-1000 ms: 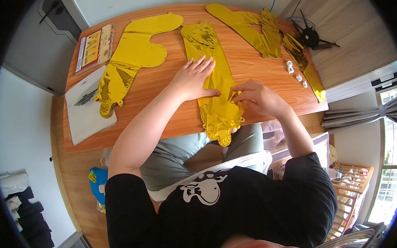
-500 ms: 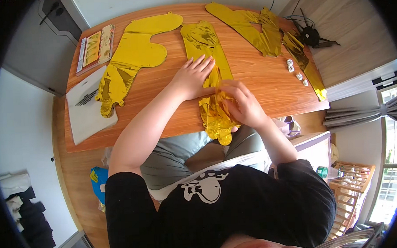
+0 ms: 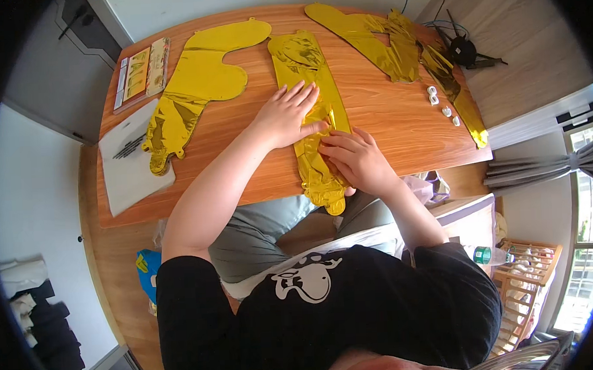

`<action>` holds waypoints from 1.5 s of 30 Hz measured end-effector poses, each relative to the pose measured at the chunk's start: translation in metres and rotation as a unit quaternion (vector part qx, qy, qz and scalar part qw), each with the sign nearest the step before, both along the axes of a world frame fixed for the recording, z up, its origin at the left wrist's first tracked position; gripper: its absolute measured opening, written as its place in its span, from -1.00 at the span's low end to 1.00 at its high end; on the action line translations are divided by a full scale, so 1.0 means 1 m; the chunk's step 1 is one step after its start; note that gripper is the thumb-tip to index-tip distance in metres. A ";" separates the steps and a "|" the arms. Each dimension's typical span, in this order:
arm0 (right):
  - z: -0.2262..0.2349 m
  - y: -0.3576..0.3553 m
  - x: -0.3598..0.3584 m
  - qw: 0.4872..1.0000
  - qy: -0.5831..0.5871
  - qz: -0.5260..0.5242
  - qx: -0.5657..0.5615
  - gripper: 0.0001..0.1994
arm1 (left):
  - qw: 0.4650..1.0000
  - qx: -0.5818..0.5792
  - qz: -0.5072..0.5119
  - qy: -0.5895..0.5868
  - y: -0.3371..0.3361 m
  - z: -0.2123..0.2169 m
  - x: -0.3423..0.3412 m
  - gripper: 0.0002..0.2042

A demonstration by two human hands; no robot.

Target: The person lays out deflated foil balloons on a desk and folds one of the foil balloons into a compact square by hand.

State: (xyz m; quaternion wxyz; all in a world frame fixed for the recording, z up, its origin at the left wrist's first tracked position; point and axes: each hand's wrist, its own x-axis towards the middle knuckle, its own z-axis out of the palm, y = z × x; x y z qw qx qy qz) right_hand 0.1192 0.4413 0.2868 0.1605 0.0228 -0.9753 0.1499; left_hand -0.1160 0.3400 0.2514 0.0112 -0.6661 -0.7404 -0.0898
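A long gold foil balloon (image 3: 297,56), uninflated and creased, lies on the wooden table in front of me, its crumpled near end at the table's front edge. My left hand (image 3: 287,116) rests palm down on the middle of it, fingers stretched out. Just nearer and to the right, my right hand (image 3: 358,157) lies over the balloon's right edge with its fingers extended on the foil. Flat to the left is another gold foil balloon (image 3: 211,60) with a wavy outline. A third gold foil balloon (image 3: 369,39) lies at the far right.
Rolls of white ribbon or tape (image 3: 432,95) sit on the right of the table (image 3: 400,127), near a narrow gold foil piece (image 3: 461,102) and a black router-like device (image 3: 463,51). At left are a white sheet (image 3: 127,179) with dark sticks and a flat printed package (image 3: 139,73).
My right hand has come down from lifting the crinkled foil and now lies flatter on it. The near part of the balloon is flatter. My left hand stays nearly in place.
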 end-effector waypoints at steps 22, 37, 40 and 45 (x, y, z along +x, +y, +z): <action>0.017 0.020 -0.005 0.992 -0.070 -0.107 0.004 -0.37 | 1.000 -0.025 0.001 0.009 0.001 0.008 0.003 0.14; 0.030 0.025 -0.017 0.977 -0.178 -0.095 0.068 0.18 | 1.000 -0.014 -0.002 -0.006 0.001 0.010 0.002 0.14; 0.034 0.020 -0.017 0.975 -0.189 -0.093 0.066 0.22 | 1.000 -0.014 -0.001 -0.009 0.001 0.009 0.002 0.14; 0.040 0.033 -0.012 0.986 -0.156 -0.051 -0.034 -0.02 | 1.000 -0.018 0.000 -0.005 -0.001 0.005 0.001 0.17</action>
